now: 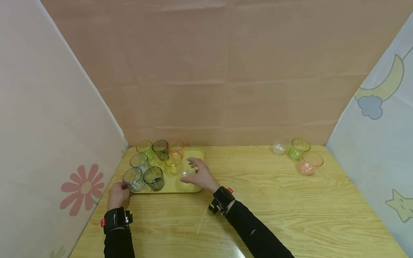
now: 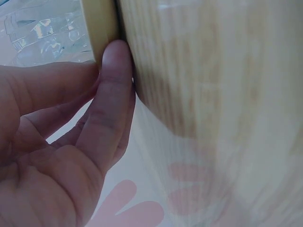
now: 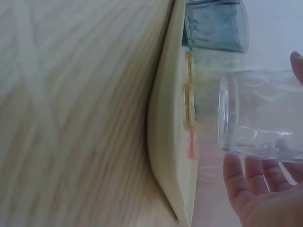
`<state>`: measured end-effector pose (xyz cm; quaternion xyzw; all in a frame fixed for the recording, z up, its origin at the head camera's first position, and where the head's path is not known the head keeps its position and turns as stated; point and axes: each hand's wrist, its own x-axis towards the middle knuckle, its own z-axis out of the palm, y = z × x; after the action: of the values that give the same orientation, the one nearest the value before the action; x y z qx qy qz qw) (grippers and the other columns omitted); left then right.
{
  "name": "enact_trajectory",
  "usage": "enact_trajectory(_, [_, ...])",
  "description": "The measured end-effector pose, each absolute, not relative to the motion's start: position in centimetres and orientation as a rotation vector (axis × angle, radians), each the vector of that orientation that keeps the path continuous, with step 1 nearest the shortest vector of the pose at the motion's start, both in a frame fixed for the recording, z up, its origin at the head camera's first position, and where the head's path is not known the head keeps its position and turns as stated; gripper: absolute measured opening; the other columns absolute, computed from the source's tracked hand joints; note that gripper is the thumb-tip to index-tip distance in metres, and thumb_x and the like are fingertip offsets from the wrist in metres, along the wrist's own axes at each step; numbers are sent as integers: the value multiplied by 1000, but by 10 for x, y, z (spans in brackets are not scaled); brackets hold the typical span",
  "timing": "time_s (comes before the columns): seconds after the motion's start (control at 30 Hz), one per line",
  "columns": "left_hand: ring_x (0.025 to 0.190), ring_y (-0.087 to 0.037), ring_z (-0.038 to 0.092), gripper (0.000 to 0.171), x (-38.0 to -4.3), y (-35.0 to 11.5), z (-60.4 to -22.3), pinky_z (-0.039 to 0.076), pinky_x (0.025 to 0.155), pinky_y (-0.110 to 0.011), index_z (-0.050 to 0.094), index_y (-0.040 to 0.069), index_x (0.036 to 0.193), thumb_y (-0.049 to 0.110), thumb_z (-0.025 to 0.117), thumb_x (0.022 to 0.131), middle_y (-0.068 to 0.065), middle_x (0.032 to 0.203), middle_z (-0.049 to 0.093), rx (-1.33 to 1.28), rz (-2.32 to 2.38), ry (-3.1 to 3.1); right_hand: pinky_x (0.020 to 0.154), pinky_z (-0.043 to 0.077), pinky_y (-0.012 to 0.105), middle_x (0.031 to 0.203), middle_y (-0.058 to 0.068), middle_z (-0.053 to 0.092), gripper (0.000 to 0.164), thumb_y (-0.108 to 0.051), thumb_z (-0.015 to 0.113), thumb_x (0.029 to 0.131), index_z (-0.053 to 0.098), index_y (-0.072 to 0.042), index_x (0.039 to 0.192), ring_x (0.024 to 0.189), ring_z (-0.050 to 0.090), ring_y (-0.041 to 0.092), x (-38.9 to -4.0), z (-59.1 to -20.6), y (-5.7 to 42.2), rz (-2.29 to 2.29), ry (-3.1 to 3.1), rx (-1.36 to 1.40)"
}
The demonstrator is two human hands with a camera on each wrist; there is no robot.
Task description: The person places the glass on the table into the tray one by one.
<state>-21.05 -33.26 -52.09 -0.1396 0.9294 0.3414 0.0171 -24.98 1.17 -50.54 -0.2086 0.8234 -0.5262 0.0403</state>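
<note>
In the head view, my left hand (image 1: 118, 196) is at the near left corner of a yellow tray (image 1: 185, 189). Its thumb and fingers pinch the tray's rim (image 2: 100, 28), as the left wrist view shows. My right hand (image 1: 204, 176) holds a clear glass cup (image 3: 260, 113) over the right part of the tray, its base apart from the tray. Several tinted cups stand upright on the tray, among them a dark grey cup (image 1: 153, 179), a bluish cup (image 1: 133, 180), a yellow cup (image 1: 173, 164) and a green cup (image 1: 144, 147).
On the far right of the wooden table (image 1: 258, 190) stand a clear cup (image 1: 279, 146), a green cup (image 1: 299, 149) and a pink cup (image 1: 309, 163). A brown backdrop (image 1: 226, 71) rises behind; pale patterned walls flank both sides. A thin pale strip (image 1: 202, 220) lies near the front.
</note>
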Motion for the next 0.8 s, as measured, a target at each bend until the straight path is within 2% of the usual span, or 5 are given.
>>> enact_trajectory(0.13, [79,-32,56,27,-211,-333,-520,42,61,-32,64,-13,103,5,49,89,-25,91,65,-436,1051,2888,94,46,42,142,14,48,81,-39,79,81,40,-15,148,128,48,31,-247,-508,2,-1581,2517,-698])
enact_trajectory(0.33, [79,-31,55,26,-212,-333,-520,41,60,-32,63,-13,104,5,49,89,-24,91,63,-444,1042,2869,95,47,36,144,12,48,79,-39,78,83,38,-20,148,131,47,30,-244,-510,-9,-1559,2504,-726])
enact_trajectory(0.6, [81,-33,56,27,-210,-332,-518,43,62,-33,62,-14,105,5,49,90,-26,93,64,-444,1043,2868,91,49,33,140,9,53,82,-32,80,81,38,-13,149,126,51,28,-237,-504,-25,-1489,2534,-704])
enact_trajectory(0.8, [82,-34,57,28,-211,-332,-519,44,62,-34,63,-14,106,5,49,89,-27,94,65,-452,1034,2878,96,48,34,140,12,53,83,-31,81,81,37,-12,149,125,53,27,-235,-513,-34,-1444,2571,-712])
